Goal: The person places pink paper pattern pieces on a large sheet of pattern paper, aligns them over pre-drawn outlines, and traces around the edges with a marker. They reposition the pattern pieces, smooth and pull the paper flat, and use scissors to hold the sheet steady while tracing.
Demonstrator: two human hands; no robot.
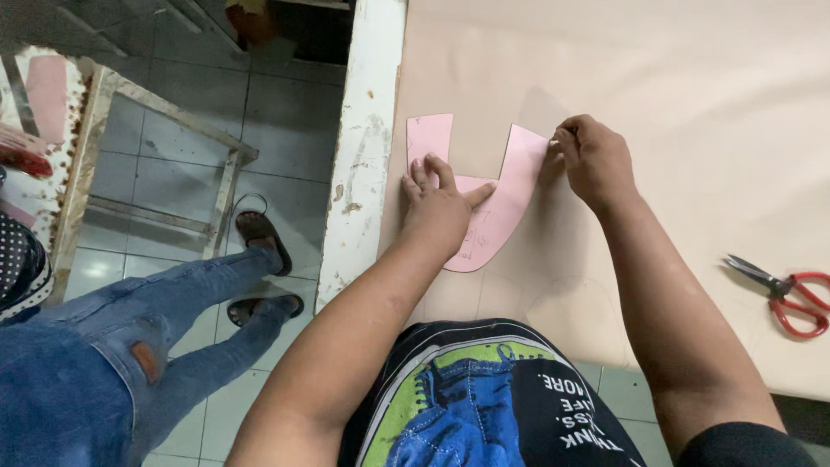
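A pink U-shaped paper template [508, 192] lies flat on a large sheet of beige material [674, 95] that covers the table. My left hand [441, 207] presses down on the template's middle with spread fingers. My right hand [592, 160] is at the tip of the template's right arm, fingers pinched together as if around a thin pen or marker that is barely visible. Faint traced outlines show on the beige sheet below the template.
Red-handled scissors [791, 294] lie on the sheet at the right edge. The table's worn white edge [363, 156] runs along the left. Another person's legs in jeans [130, 337] and sandals stand on the tiled floor, beside a wooden frame [156, 164].
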